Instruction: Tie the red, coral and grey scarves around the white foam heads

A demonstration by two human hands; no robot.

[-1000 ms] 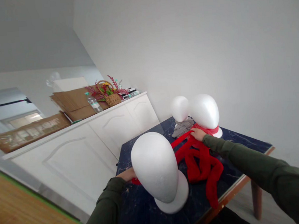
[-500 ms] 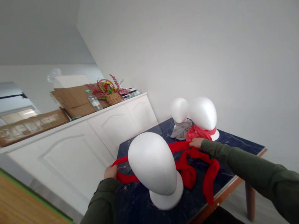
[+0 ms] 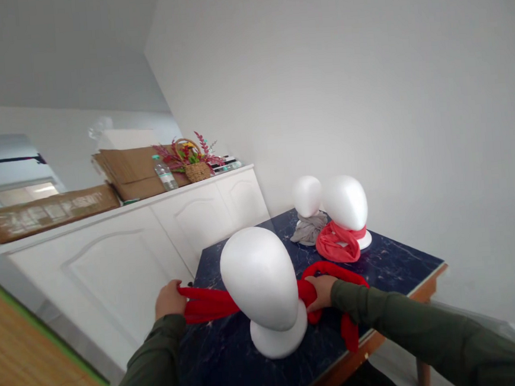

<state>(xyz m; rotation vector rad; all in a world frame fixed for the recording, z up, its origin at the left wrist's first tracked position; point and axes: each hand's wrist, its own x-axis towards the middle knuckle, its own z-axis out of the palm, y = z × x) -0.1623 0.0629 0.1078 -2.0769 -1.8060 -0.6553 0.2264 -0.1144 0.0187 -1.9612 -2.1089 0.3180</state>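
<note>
A white mannequin head (image 3: 259, 279) stands tilted on its round base at the near part of the dark blue marbled table (image 3: 236, 373). A red scarf (image 3: 210, 304) passes behind its neck and shows on both sides. My left hand (image 3: 169, 299) grips the scarf's left part, pulling it out taut. My right hand (image 3: 322, 291) is closed round the scarf close to the right side of the neck. Beyond that hand, the scarf's loose length loops on the table and reaches the front edge. The stretch behind the head is hidden.
Two more mannequin heads stand at the back: one (image 3: 345, 202) with a coral scarf (image 3: 337, 243), one (image 3: 307, 195) with a grey scarf (image 3: 309, 229). A white cabinet (image 3: 112, 270) along the left carries cardboard (image 3: 138, 175), a bottle (image 3: 165, 173) and a flower basket (image 3: 197, 171).
My right hand has moved left and nearer, from far along the scarf to beside the neck. My left hand has drawn its part further left, and the scarf's two strands there lie closer together.
</note>
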